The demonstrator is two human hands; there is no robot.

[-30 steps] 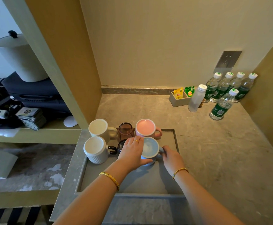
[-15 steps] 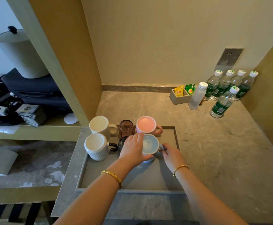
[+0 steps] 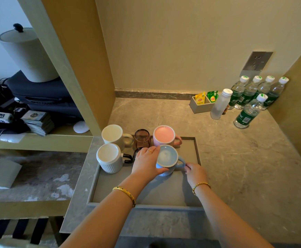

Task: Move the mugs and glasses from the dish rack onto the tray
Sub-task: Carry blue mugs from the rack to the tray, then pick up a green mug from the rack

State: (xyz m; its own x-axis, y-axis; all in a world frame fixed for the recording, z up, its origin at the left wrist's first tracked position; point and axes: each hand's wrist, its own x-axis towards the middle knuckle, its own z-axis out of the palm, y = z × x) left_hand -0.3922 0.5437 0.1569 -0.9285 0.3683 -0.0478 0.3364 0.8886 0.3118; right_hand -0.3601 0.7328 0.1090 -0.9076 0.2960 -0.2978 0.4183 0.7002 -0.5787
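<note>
Currently the tray (image 3: 173, 194) sits recessed in the grey tabletop (image 3: 235, 158), its front half bare. At its far left stand two white mugs: a smooth one (image 3: 112, 135) at the back and a ribbed one (image 3: 109, 158) in front of it, both mouth down. Next comes a brown glass (image 3: 142, 138), also inverted, with a darker glass (image 3: 137, 152) in front of it, largely hidden by the left hand (image 3: 147, 163). That hand is curled round the left wall of the blue mug (image 3: 168, 159), thumb at the near rim and fingers at the far rim. The blue mug appears to rest base up on the tray, just in front of the pink mug (image 3: 164, 137) and possibly touching it; contact cannot be confirmed. The right hand (image 3: 194, 171) pinches the blue mug's handle, which points right.

Assessment: the step in hand is the final seating of the blue mug. To do it well, keep the rim flat on the tray, square the handle with the pink mug's handle, and leave a slight gap from the pink mug and the dark glass. Release the handle first, then lift the left hand straight up so the fingers do not drag the dark glass.

No dish rack is visible.
</note>
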